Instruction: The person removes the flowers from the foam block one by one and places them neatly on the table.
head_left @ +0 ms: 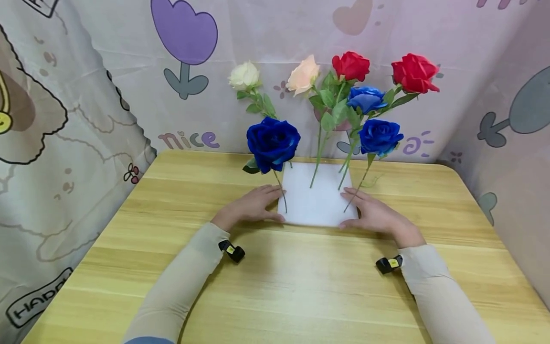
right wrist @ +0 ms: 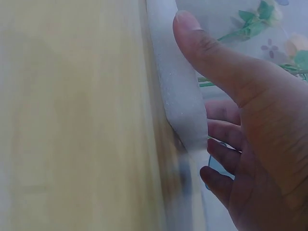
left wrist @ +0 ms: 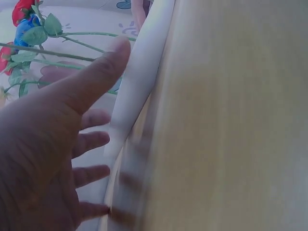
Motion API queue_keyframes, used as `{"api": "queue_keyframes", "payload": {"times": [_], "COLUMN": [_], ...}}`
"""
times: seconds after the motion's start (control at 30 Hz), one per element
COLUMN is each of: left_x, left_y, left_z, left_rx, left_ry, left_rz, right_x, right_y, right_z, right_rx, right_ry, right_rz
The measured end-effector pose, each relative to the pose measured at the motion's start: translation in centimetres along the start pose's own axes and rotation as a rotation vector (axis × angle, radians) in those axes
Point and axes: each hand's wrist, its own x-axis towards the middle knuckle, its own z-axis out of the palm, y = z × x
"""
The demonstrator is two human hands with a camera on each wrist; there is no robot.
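Observation:
A white foam block (head_left: 315, 205) lies on the table with several artificial roses standing in it. My left hand (head_left: 251, 206) is at its left side and my right hand (head_left: 378, 213) at its right, fingers extended and thumbs near the front corners. A large blue rose (head_left: 273, 143) leans over the left edge, with a white rose (head_left: 244, 76) behind it. Further right are a peach rose (head_left: 303, 75), two red roses, one nearer the middle (head_left: 351, 66), and two more blue roses, the lower one (head_left: 380, 137) in front. Both wrist views show the block's front edge beside straight fingers.
The wooden table (head_left: 292, 286) runs back to a printed curtain (head_left: 266, 28), close behind the block. More patterned cloth hangs at the left and right. A small black wrist camera (head_left: 232, 251) sits on the left sleeve, another (head_left: 388, 264) on the right.

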Motion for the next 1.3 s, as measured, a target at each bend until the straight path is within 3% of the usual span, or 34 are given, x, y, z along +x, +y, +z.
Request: {"api": "queue_keyframes", "payload": {"times": [0.1, 0.37, 0.53, 0.6, 1.0, 1.3], "left_x": [0.0, -0.4, -0.3, -0.2, 0.2, 0.1], "left_y": [-0.3, -0.3, -0.1, 0.1, 0.8, 1.3], "left_z": [-0.1, -0.6, -0.6, -0.5, 0.7, 1.2], "left_rx": [-0.061, -0.334, -0.551, -0.6, -0.697, -0.749], "left_ry": [0.036, 0.127, 0.15, 0.154, 0.24, 0.228], "left_rz": [0.008, -0.009, 0.059, 0.081, 0.134, 0.117], "right_x": [0.0, 0.1, 0.1, 0.1, 0.5, 0.3], "right_y": [0.1, 0.3, 0.3, 0.3, 0.1, 0.1], "right_z": [0.0, -0.1, -0.1, -0.1, 0.1, 0.0], "right_rx": [0.003, -0.005, -0.008, -0.004, 0.001, -0.009], "right_ry": [0.007, 0.011, 0.005, 0.004, 0.008, 0.005], "right_rz": [0.003, 0.006, 0.006, 0.008, -0.001, 0.001]}}
